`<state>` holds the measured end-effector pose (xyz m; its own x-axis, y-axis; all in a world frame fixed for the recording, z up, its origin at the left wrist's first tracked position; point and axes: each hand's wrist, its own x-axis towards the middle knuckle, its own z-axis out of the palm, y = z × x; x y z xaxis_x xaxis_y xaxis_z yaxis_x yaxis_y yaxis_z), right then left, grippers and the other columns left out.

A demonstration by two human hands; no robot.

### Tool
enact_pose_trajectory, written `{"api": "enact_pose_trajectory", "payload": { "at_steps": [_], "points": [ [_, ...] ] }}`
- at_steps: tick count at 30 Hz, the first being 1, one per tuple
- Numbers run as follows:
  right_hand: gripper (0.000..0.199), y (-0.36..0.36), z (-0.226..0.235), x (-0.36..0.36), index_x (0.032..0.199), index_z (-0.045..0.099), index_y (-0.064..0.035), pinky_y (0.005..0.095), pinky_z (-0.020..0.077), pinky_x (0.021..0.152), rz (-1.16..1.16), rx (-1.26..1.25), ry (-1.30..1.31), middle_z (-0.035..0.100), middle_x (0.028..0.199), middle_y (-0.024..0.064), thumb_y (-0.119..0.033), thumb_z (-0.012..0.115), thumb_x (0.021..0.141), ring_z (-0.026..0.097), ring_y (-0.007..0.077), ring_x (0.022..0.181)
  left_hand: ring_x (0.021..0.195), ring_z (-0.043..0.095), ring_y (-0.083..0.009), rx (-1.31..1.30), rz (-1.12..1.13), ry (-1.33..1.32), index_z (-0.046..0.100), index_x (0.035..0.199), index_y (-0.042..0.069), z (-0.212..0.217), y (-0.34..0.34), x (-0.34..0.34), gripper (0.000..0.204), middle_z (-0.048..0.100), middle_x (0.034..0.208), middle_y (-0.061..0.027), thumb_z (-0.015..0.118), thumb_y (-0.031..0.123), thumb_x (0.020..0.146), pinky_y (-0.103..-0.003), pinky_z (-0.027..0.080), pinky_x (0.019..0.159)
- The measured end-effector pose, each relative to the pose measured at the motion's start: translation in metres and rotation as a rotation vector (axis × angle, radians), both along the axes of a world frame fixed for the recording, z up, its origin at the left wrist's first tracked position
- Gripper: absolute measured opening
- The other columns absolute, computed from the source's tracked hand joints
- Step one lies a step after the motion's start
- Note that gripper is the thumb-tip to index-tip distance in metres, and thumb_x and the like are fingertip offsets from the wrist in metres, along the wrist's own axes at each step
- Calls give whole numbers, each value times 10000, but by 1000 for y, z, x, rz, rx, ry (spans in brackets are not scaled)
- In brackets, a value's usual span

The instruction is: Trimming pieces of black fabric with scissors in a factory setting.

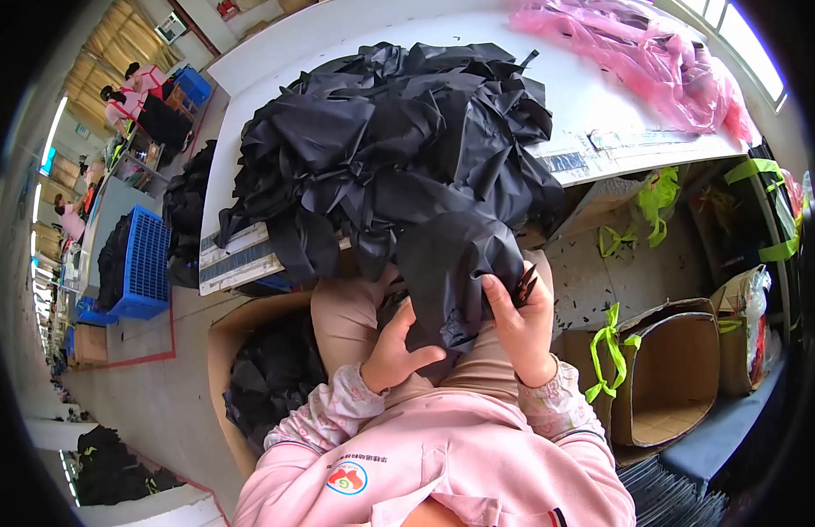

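Observation:
A black fabric piece hangs off the near edge of the table into my lap. My right hand grips it at the right, thumb pressed on top. Beside those fingers shows the edge of a small dark and orange thing, too hidden to name. On the other side, my left hand is open, its thumb spread from the fingers, close to the fabric's lower left edge. Behind the piece, a big heap of black fabric pieces lies crumpled on the table and drapes over its front.
The white table carries pink plastic sheeting at the far right. Left of my legs, a cardboard box holds black fabric. An open cardboard box with green ties stands at right. A blue crate and several people are farther left.

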<state>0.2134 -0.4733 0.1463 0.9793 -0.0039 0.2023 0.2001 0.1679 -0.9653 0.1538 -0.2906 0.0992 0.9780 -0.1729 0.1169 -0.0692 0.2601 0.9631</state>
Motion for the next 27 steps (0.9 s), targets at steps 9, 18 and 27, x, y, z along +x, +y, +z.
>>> {"api": "enact_pose_trajectory", "payload": {
  "at_steps": [9, 18, 27],
  "points": [
    [163, -14, 2, 2, 928, 597, 2, 236, 415, 534, -198, -311, -360, 566, 666, 52, -22, 720, 824, 516, 128, 550, 940, 564, -221, 657, 356, -480, 624, 1117, -4, 62, 11, 36, 299, 617, 1026, -86, 687, 23, 825, -309, 434, 853],
    [291, -25, -1, 3, 1040, 618, 2, 278, 431, 534, -67, -347, -470, 599, 714, 96, -38, 752, 784, 537, 224, 539, 1206, 496, -178, -128, 106, -27, 434, 1338, 2, 42, 20, 52, 401, 544, 1272, -78, 531, 144, 975, -321, 361, 1040],
    [233, -28, -8, 6, 786, 523, -8, 309, 400, 459, 77, -441, -529, 509, 601, 93, -8, 754, 749, 505, 257, 479, 1013, 594, -141, 445, 141, -113, 567, 1192, -8, -13, 22, 40, 417, 639, 1096, -54, 699, -69, 801, -292, 475, 902]
  ]
}}
